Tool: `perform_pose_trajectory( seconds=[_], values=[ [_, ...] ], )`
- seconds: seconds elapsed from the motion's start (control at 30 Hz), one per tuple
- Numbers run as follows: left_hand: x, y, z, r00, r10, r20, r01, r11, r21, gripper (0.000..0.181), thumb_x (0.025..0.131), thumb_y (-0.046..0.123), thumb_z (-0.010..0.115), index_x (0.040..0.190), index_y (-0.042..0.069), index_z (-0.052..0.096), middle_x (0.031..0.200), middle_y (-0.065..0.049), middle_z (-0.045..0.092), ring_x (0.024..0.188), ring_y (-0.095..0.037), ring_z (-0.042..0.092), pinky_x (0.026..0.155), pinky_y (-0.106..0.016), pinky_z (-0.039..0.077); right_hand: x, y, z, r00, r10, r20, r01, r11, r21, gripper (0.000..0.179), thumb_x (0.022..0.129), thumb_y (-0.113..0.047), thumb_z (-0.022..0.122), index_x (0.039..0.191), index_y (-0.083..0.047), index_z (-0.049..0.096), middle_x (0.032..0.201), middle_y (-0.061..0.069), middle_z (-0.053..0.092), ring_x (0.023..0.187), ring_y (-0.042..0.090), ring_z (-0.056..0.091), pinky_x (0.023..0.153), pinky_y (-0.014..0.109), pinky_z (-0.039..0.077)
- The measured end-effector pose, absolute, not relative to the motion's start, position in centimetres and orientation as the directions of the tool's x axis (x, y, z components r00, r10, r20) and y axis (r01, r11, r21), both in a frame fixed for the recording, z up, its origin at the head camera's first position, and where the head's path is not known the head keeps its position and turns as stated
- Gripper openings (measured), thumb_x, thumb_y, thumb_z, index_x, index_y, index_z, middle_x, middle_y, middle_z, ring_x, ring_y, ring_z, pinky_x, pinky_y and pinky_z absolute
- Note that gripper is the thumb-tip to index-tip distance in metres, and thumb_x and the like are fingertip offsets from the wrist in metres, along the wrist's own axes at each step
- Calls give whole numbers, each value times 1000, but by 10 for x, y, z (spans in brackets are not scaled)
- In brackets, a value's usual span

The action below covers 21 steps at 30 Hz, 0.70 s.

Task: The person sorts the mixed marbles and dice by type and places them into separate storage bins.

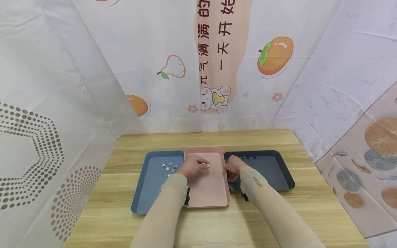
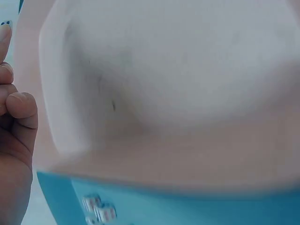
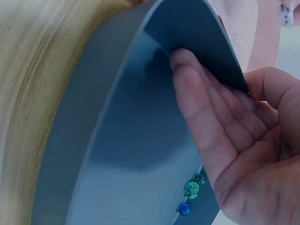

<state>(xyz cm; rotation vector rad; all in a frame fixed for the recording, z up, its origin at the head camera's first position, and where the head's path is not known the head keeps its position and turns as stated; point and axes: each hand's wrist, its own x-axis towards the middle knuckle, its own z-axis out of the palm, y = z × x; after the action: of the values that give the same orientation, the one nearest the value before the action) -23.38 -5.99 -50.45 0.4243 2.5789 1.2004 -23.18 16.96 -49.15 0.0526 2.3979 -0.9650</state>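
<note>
My left hand (image 1: pixel 193 164) is over the pink tray (image 1: pixel 207 203), pinching a white die (image 1: pixel 208 165) at the fingertips. Dark dots show on that die (image 3: pixel 286 15) in the right wrist view. At the left wall of the dark blue tray (image 1: pixel 276 172), my right hand (image 3: pixel 234 126) grips the rim, fingers inside and thumb over the edge. Small shiny green beads (image 3: pixel 192 187) and a blue bead (image 3: pixel 184 209) lie inside this tray along its wall.
A lighter blue tray (image 1: pixel 141 189) stands left of the pink one, holding several white dice (image 1: pixel 167 169). The three trays sit side by side on a wooden table (image 1: pixel 130 141). Printed curtains (image 1: pixel 139 44) hang behind and at both sides.
</note>
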Motion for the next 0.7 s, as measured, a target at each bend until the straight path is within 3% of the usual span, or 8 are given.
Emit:
perform_pose_trajectory(
  seconds=[0.3, 0.57, 0.7],
  values=[
    [-228, -96, -492, -946, 281, -160, 53, 622, 781, 16, 93, 22, 77, 108, 20, 81, 110, -4, 74, 89, -28, 71, 69, -33, 56, -232, 170, -494, -850, -164, -501, 230, 740, -632, 33, 101, -12, 56, 82, 7, 75, 66, 14, 71, 57, 25, 72, 56, 38, 62],
    [-228, -128, -490, -964, 203, -170, -3, 634, 773, 20, 91, 27, 79, 110, 23, 81, 111, -1, 73, 96, -17, 68, 81, -40, 58, -231, 170, -494, -851, -168, -497, 224, 741, -633, 33, 101, -12, 54, 82, 7, 75, 66, 15, 71, 58, 26, 72, 57, 38, 62],
    [-227, -142, -492, -970, 170, -173, -26, 637, 771, 22, 91, 28, 79, 112, 21, 81, 109, 0, 75, 92, -22, 68, 74, -37, 56, -232, 170, -494, -848, -168, -502, 226, 743, -630, 33, 101, -12, 54, 83, 7, 75, 66, 15, 71, 57, 25, 72, 57, 38, 62]
  ],
)
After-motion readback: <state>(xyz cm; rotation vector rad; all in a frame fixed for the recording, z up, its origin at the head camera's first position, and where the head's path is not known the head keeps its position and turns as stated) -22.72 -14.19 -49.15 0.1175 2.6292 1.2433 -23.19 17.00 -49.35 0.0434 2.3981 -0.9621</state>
